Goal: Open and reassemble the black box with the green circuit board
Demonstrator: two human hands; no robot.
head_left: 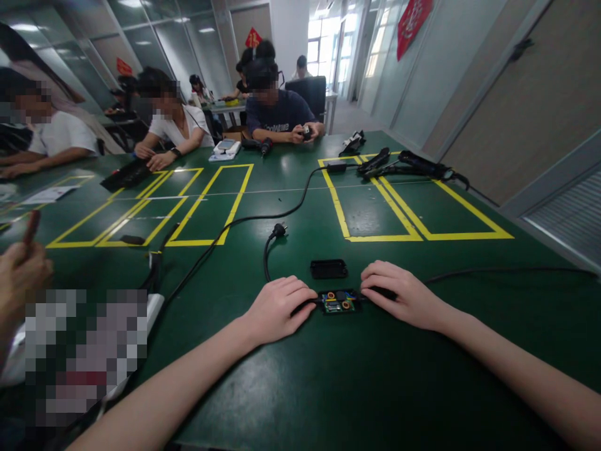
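Note:
A small green circuit board (334, 307) with copper-coloured coils sits in an uncovered black case on the green table, directly in front of me. My left hand (282, 308) is closed round the black cable at the case's left end, fingertips against the edge. On the other side, my right hand (402, 293) pinches the cable at the right end, its fingers curled over it. Just beyond the case lies a black plastic cover (328, 269), apart from both hands. A black mains plug (279, 230) rests farther off, its cord running back under my left hand.
Yellow tape rectangles (385, 238) mark the table (291, 401). A long black cable (244, 218) crosses it to dark clamp-like parts (404, 166) at the far right. Another person's hand (23, 272) is at the left edge. Several people sit around the tables.

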